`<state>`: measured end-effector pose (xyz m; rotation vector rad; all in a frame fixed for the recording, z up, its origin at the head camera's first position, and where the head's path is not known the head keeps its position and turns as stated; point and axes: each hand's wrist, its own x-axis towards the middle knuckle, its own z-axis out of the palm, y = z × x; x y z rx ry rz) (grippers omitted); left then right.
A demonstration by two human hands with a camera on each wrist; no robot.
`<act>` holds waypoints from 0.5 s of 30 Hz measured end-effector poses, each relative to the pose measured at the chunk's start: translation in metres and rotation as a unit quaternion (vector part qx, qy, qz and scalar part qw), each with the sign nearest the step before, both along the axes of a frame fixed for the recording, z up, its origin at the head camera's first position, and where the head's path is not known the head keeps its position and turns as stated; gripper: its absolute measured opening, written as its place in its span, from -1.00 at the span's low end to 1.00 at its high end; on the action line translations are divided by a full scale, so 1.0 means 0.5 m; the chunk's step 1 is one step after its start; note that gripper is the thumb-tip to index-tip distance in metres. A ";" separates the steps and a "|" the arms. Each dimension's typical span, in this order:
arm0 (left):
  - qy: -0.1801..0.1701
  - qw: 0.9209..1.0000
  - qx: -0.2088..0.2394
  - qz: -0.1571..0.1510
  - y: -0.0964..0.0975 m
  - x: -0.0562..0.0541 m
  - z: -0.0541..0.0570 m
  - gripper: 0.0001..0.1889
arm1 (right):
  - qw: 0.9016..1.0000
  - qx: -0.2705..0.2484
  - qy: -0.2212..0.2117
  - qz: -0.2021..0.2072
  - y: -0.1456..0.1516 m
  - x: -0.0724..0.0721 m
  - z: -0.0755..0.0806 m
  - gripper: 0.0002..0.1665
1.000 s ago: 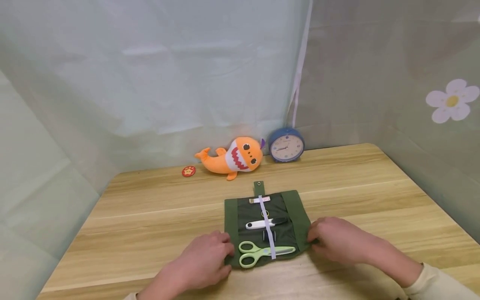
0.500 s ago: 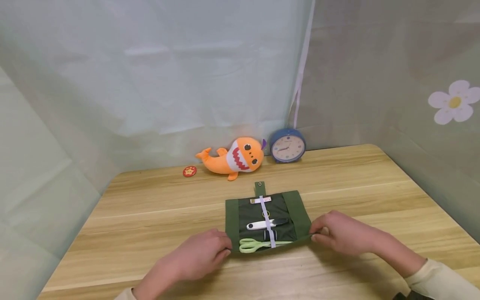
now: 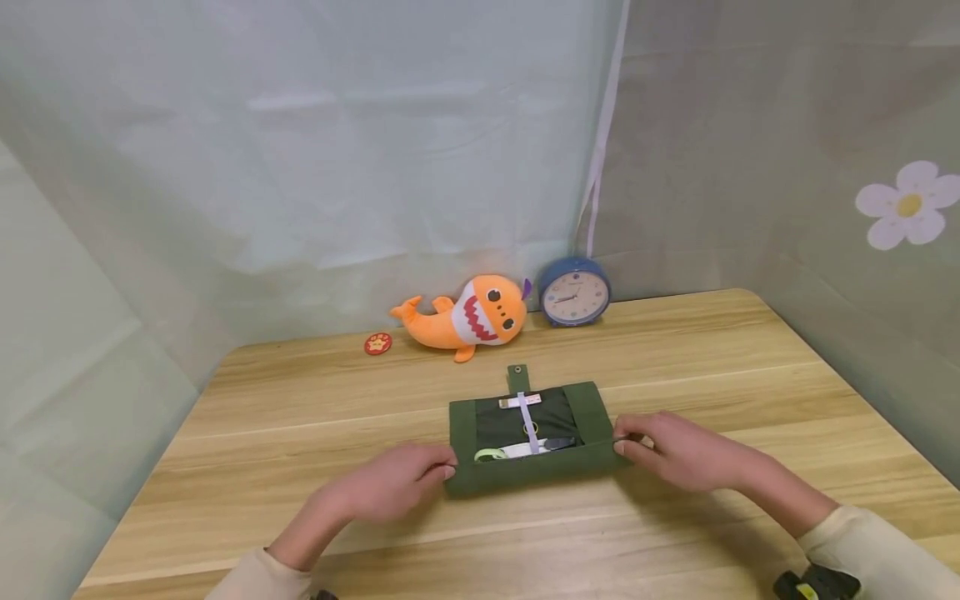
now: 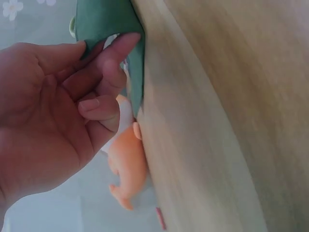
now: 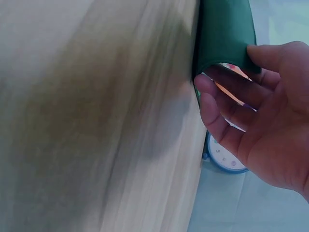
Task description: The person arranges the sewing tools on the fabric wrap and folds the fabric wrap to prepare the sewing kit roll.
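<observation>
A dark green fabric roll-up pouch (image 3: 525,477) lies on the table with its near edge lifted and folded up over its inside. My left hand (image 3: 401,479) pinches the left corner of that raised edge between thumb and fingers. At the opposite corner my right hand (image 3: 678,452) pinches the same edge. Under a pale elastic strap (image 3: 525,407) sit a small white item (image 3: 510,402) and a white-and-black tool (image 3: 525,448). One light green loop of the scissors (image 3: 490,455) peeks over the fold; their blades are hidden. A snap tab (image 3: 517,377) extends from the far side.
An orange plush shark (image 3: 472,317) and a blue clock (image 3: 575,292) stand at the back of the wooden table (image 3: 315,400). Left of the shark lies a round red badge (image 3: 378,343). Fabric walls (image 3: 375,150) rise behind the table.
Both hands have raised the pouch's near edge and carried it away from the person, over the scissors. The black spool and most of the scissors are now covered; the plush and clock stay put.
</observation>
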<state>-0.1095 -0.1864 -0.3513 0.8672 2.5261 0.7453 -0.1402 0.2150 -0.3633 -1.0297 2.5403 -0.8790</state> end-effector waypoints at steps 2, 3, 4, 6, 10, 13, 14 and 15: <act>-0.014 1.000 0.017 0.009 -0.002 -0.009 -0.001 -0.74 | 1.000 0.002 -0.015 -0.009 -0.004 -0.007 0.002 -0.76; -0.020 0.999 0.025 0.015 -0.004 -0.013 -0.002 -0.73 | 1.000 0.000 -0.018 -0.012 -0.006 -0.010 0.003 -0.75; -0.022 0.999 0.030 0.020 -0.005 -0.018 -0.004 -0.72 | 1.000 0.001 -0.023 -0.018 -0.010 -0.015 0.004 -0.74; -0.014 0.999 0.039 0.021 -0.009 -0.031 -0.016 -0.70 | 0.999 0.003 -0.026 -0.030 -0.017 -0.024 0.007 -0.74; -0.017 0.998 0.031 0.052 -0.004 -0.045 -0.024 -0.70 | 0.998 0.020 -0.019 -0.056 -0.031 -0.040 0.009 -0.79; -0.024 0.996 0.012 0.086 0.006 -0.048 -0.019 -0.73 | 0.997 0.033 -0.004 -0.066 -0.039 -0.046 0.003 -0.82; -0.020 0.996 0.005 0.091 0.008 -0.048 -0.019 -0.74 | 0.997 0.036 -0.002 -0.067 -0.040 -0.048 0.001 -0.83; -0.015 0.995 -0.004 0.097 0.010 -0.049 -0.019 -0.74 | 0.997 0.039 0.001 -0.067 -0.042 -0.049 -0.002 -0.83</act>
